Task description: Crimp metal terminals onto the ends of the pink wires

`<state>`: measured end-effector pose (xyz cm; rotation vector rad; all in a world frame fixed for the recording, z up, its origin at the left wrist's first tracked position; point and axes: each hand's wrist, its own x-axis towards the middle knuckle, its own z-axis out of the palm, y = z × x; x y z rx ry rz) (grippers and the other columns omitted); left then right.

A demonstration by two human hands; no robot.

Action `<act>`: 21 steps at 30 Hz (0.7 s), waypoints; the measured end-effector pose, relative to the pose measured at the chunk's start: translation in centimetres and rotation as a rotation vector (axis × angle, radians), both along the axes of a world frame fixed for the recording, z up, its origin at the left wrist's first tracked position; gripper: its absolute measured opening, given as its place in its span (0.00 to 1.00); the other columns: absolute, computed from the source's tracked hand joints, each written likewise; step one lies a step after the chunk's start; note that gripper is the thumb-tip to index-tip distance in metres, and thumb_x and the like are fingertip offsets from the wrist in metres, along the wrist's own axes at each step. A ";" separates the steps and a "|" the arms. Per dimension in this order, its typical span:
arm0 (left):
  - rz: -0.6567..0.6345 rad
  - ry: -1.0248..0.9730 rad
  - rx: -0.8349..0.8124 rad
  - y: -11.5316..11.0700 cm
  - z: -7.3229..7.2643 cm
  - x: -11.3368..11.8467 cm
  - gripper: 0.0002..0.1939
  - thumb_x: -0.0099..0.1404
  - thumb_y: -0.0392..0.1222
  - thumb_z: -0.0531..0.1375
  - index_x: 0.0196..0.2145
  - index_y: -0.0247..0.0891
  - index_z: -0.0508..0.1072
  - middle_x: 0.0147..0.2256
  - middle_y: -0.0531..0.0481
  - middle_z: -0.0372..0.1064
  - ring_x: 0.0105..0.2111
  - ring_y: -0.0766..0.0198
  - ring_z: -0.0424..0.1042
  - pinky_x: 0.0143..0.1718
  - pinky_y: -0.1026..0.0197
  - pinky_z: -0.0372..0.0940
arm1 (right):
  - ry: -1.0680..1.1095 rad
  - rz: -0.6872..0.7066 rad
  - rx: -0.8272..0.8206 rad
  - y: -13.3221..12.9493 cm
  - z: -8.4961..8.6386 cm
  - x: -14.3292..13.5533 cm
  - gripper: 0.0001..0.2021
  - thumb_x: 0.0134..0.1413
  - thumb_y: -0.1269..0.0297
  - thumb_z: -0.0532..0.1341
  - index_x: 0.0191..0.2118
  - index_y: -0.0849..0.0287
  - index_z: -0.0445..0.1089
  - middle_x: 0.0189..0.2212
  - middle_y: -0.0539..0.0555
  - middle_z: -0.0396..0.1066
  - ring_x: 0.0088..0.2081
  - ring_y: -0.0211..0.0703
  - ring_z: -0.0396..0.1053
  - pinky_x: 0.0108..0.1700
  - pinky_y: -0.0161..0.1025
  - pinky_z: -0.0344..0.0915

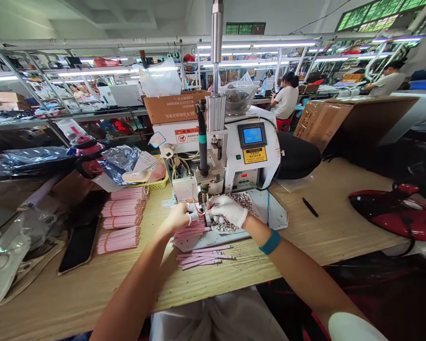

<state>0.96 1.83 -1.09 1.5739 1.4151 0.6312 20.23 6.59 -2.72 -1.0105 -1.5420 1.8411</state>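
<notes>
My left hand (180, 219), with white covers on its fingertips, is closed in a pinch under the head of a benchtop soldering machine (220, 137). What it pinches is too small to make out. Pink flat strips (190, 231) lie just below it. My right hand (231, 210), in a white glove, is closed near the soldering tip (203, 192), opposite the left fingertips. Whatever sits between its fingers is hidden. Many small white and dark parts (224, 227) are spread beneath it on the machine's base plate (275, 215). More loose pink strips (203, 258) rest at the table's front.
Banded bundles of pink strips (119, 240) and a black phone (78, 246) are at the left. A yellow basket (159, 184) holds bags. To the right lie a black pen (310, 207) and a red-black ladybug-shaped object (394, 213). A co-worker (286, 99) sits beyond.
</notes>
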 end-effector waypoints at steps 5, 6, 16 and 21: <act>-0.001 0.035 0.049 0.2 -0.3 0.0 0.16 0.51 0.50 0.61 0.20 0.35 0.62 0.22 0.55 0.55 0.23 0.70 0.51 0.26 0.65 0.49 | 0.011 -0.016 -0.015 -0.1 0.1 0.0 0.09 0.39 0.71 0.64 0.31 0.61 0.66 0.20 0.45 0.65 0.16 0.30 0.63 0.12 0.25 0.54; -0.004 0.032 0.045 0.2 -0.3 0.0 0.16 0.51 0.50 0.61 0.20 0.35 0.62 0.21 0.55 0.55 0.23 0.70 0.51 0.26 0.65 0.49 | 0.013 -0.020 -0.019 -0.2 0.2 -0.1 0.09 0.39 0.71 0.64 0.31 0.61 0.66 0.18 0.44 0.64 0.16 0.30 0.62 0.12 0.25 0.54; 0.022 0.041 0.043 0.2 -0.2 0.2 0.09 0.49 0.44 0.59 0.22 0.35 0.66 0.21 0.55 0.57 0.23 0.69 0.53 0.26 0.66 0.50 | 0.012 -0.046 -0.047 -0.5 0.5 -0.1 0.09 0.37 0.71 0.63 0.30 0.61 0.65 0.17 0.44 0.64 0.15 0.29 0.61 0.12 0.25 0.51; 0.004 0.031 0.048 0.3 0.2 0.4 0.08 0.47 0.42 0.57 0.19 0.35 0.62 0.21 0.55 0.55 0.23 0.70 0.51 0.26 0.66 0.49 | 0.027 -0.056 -0.027 -0.5 0.4 -0.2 0.09 0.36 0.73 0.62 0.29 0.61 0.65 0.20 0.44 0.66 0.15 0.29 0.61 0.12 0.25 0.52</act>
